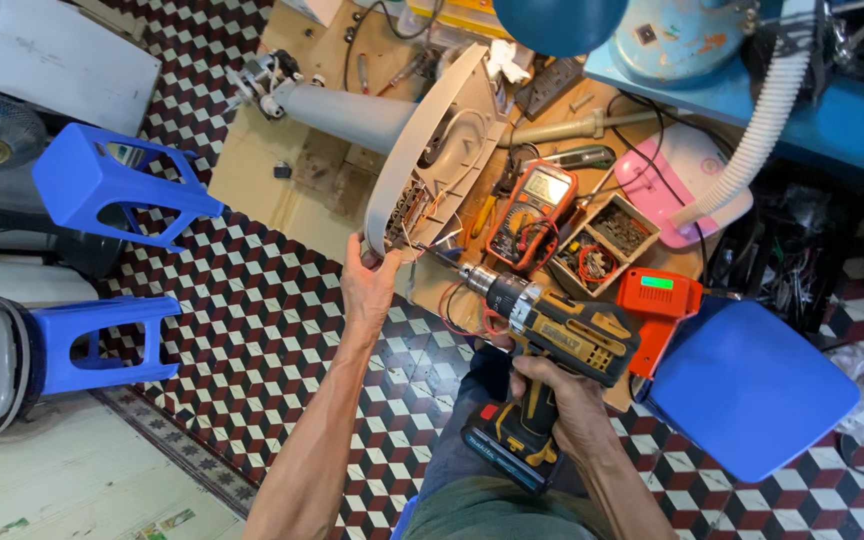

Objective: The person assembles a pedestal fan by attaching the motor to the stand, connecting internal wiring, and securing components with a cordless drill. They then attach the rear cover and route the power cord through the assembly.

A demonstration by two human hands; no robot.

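Note:
My right hand point(564, 405) grips the handle of a yellow and black cordless drill point(552, 330). Its bit points up-left into the lower end of a long grey plastic housing point(430, 150) that stands tilted on the wooden workbench point(292, 190). My left hand point(367, 280) holds the bottom edge of that housing, just left of the drill bit. Wires and a small circuit section show inside the housing near the bit.
An orange multimeter point(532, 212) and a small parts box point(602, 240) lie right of the housing. An orange tool point(657, 300) and a blue stool seat point(747, 385) are at the right. Two blue stools point(102, 180) stand left on the checkered floor. A white corrugated hose point(762, 130) hangs at the upper right.

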